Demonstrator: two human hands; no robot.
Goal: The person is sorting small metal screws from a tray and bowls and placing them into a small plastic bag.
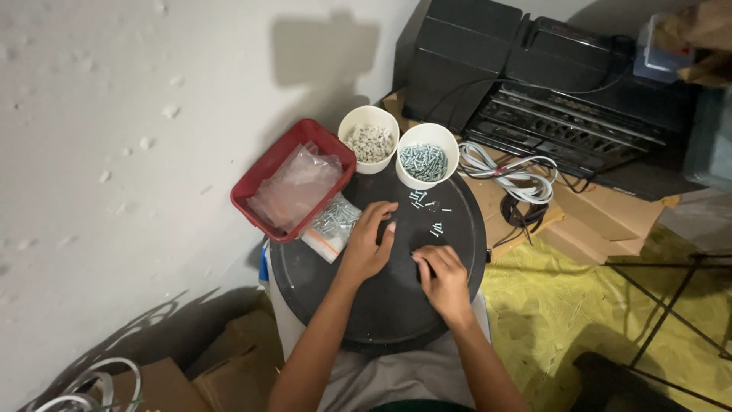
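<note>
Round black tray (320, 294), left hand (367, 244), right hand (442, 281) fingertips hiding something small

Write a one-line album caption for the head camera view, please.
Two hands, left hand and right hand, rest on a round black tray near loose screws and two white cups.

A red tray (259, 177) with a clear plastic bag inside is placed at the left edge of the round top. Behind it, a black stereo unit (564, 114) is seen on flattened cardboard (602, 217), with a coiled white cable (511, 172) in front. A yellow cloth (557, 305) is spread on the floor.
</note>
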